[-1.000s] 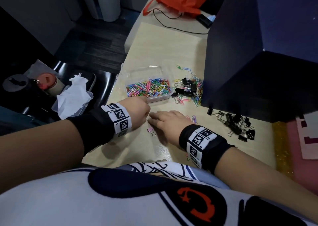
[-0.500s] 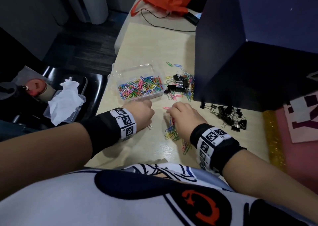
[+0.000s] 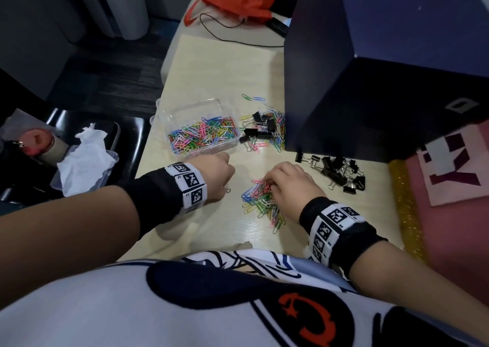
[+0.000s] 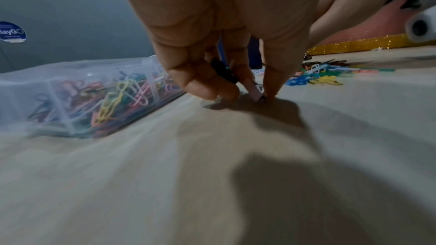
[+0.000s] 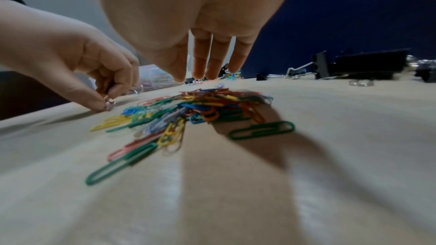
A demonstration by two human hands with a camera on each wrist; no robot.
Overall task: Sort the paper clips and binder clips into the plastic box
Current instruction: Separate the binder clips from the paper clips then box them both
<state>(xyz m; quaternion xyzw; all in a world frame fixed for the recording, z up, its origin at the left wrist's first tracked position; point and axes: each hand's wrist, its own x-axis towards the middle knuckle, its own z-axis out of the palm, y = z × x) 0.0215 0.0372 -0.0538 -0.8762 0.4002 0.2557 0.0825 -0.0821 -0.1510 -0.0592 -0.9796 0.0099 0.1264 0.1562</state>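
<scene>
Change: over the last second the right hand (image 3: 287,185) dragged a loose heap of coloured paper clips (image 3: 260,201) toward the body, clear of the plastic box (image 3: 201,135); fingers straight, spread on the heap
Left hand (image 3: 215,176): just near of the box; fingertips pinched a small pink binder clip (image 4: 256,91) against the desk
Meaning: heap was gathered for transfer; box already held paper clips

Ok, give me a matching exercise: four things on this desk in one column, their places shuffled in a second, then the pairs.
1. plastic box
2. black binder clips
3. loose paper clips
4. small binder clip

A. under the right hand
B. pinched by the left hand
C. left of the mixed clip pile
D. beside the dark box, right of the right hand

Pairs: 1-C, 2-D, 3-A, 4-B
</scene>
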